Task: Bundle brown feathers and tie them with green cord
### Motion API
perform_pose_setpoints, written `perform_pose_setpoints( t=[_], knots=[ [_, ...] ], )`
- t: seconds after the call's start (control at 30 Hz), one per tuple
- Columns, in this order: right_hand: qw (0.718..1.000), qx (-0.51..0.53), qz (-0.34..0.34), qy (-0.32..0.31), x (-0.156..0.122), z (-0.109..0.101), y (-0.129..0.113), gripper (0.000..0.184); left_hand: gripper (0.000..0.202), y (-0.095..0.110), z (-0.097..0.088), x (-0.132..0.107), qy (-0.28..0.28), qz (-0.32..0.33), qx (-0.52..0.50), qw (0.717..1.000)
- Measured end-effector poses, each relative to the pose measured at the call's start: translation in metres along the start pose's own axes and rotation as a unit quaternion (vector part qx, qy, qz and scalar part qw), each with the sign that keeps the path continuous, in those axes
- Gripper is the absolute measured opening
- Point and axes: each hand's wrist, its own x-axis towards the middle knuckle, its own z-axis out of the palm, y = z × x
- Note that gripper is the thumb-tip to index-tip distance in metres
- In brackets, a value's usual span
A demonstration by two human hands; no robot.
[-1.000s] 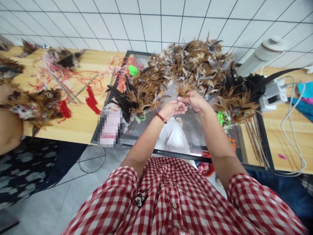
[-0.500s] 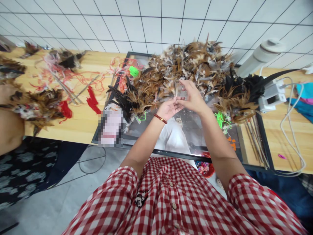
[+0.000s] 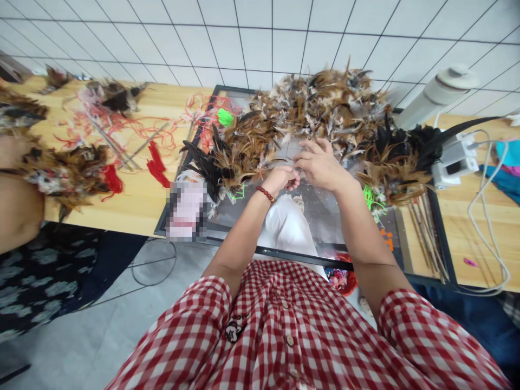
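Observation:
My left hand (image 3: pixel 283 177), with a red bead bracelet on the wrist, is curled closed just in front of a large pile of brown, black and white feathers (image 3: pixel 325 105). My right hand (image 3: pixel 319 162) is beside it, fingers bent and pinched toward the left hand. Both hands meet over a dark framed board (image 3: pixel 309 216) on the wooden table (image 3: pixel 134 200). What the fingers pinch is too small to make out. A bundle of brown and black feathers (image 3: pixel 231 154) lies just left of my left hand.
Another feather bundle with thin sticks (image 3: pixel 400 173) lies to the right. Red threads (image 3: pixel 154 162) and more feathers litter the left table. A white device with a cable (image 3: pixel 455 157) stands at right. Another person's arm (image 3: pixel 16 211) is at the left edge.
My right hand has come down from its raised position and closed toward my left hand. The left hand has curled tighter and stayed near the same spot.

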Motion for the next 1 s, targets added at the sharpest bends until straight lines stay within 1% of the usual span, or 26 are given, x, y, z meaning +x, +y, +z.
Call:
perform_pose_setpoints(
  t=[0.07, 0.13, 0.17, 0.2, 0.23, 0.27, 0.3, 0.37, 0.4, 0.43, 0.47, 0.53, 0.57, 0.63, 0.67, 0.73, 0.8, 0.9, 0.93, 0.97, 1.0],
  knots=[
    [0.999, -0.001, 0.048, 0.007, 0.0, 0.002, 0.004, 0.029, 0.032, -0.002, -0.001, 0.003, 0.014, 0.034, -0.01, 0.999],
    [0.993, 0.031, 0.107, 0.025, 0.001, 0.004, 0.008, 0.024, 0.023, -0.005, 0.0, 0.007, 0.067, 0.099, -0.049, 0.992],
    [0.988, 0.068, 0.134, 0.035, 0.002, 0.006, 0.009, 0.022, 0.016, -0.007, 0.001, 0.009, 0.101, 0.136, -0.07, 0.983],
    [0.979, 0.121, 0.156, 0.043, 0.003, 0.008, 0.01, 0.02, 0.014, -0.008, 0.001, 0.011, 0.131, 0.169, -0.087, 0.973],
    [0.964, 0.192, 0.174, 0.051, 0.005, 0.01, 0.01, 0.021, 0.018, -0.01, 0.002, 0.013, 0.152, 0.194, -0.099, 0.964],
    [0.941, 0.275, 0.188, 0.057, 0.007, 0.013, 0.009, 0.026, 0.021, -0.011, 0.003, 0.015, 0.164, 0.209, -0.106, 0.958],
    [0.909, 0.361, 0.2, 0.062, 0.008, 0.016, 0.008, 0.032, 0.02, -0.012, 0.004, 0.016, 0.166, 0.217, -0.109, 0.956],
    [0.831, 0.506, 0.219, 0.074, 0.012, 0.02, 0.004, 0.045, 0.012, -0.013, 0.004, 0.018, 0.151, 0.214, -0.118, 0.958],
    [0.797, 0.555, 0.227, 0.076, 0.014, 0.021, 0.002, 0.05, 0.008, -0.014, 0.004, 0.018, 0.14, 0.21, -0.127, 0.959],
    [0.772, 0.586, 0.235, 0.076, 0.015, 0.021, 0.0, 0.054, 0.005, -0.015, 0.004, 0.018, 0.13, 0.207, -0.137, 0.96],
    [0.757, 0.603, 0.242, 0.072, 0.016, 0.021, -0.002, 0.056, 0.004, -0.015, 0.004, 0.018, 0.127, 0.206, -0.146, 0.959],
    [0.744, 0.613, 0.258, 0.066, 0.017, 0.02, -0.007, 0.057, 0.004, -0.018, 0.005, 0.019, 0.138, 0.216, -0.153, 0.955],
    [0.744, 0.61, 0.265, 0.063, 0.017, 0.019, -0.009, 0.058, 0.004, -0.019, 0.005, 0.02, 0.149, 0.225, -0.15, 0.951],
    [0.751, 0.597, 0.276, 0.058, 0.018, 0.019, -0.013, 0.058, 0.004, -0.02, 0.006, 0.022, 0.165, 0.239, -0.146, 0.946],
    [0.759, 0.585, 0.28, 0.052, 0.018, 0.019, -0.015, 0.057, 0.004, -0.021, 0.006, 0.022, 0.166, 0.241, -0.149, 0.945],
    [0.785, 0.549, 0.286, 0.032, 0.018, 0.019, -0.017, 0.053, 0.006, -0.021, 0.005, 0.024, 0.158, 0.229, -0.167, 0.946],
    [0.825, 0.491, 0.279, 0.0, 0.016, 0.018, -0.016, 0.047, 0.01, -0.02, 0.003, 0.026, 0.147, 0.211, -0.19, 0.948],
    [0.91, 0.336, 0.228, -0.082, 0.008, 0.01, -0.005, 0.037, 0.012, -0.02, 0.002, 0.028, 0.148, 0.203, -0.213, 0.944],
    [0.93, 0.281, 0.219, -0.09, 0.005, 0.006, 0.0, 0.03, 0.013, -0.02, 0.002, 0.028, 0.15, 0.204, -0.21, 0.944],
    [0.943, 0.24, 0.22, -0.075, 0.002, 0.001, 0.005, 0.023, 0.015, -0.02, 0.002, 0.028, 0.148, 0.203, -0.201, 0.947],
    [0.948, 0.222, 0.226, -0.038, -0.001, -0.003, 0.01, 0.018, 0.017, -0.019, 0.003, 0.027, 0.14, 0.199, -0.187, 0.952]
  ],
)
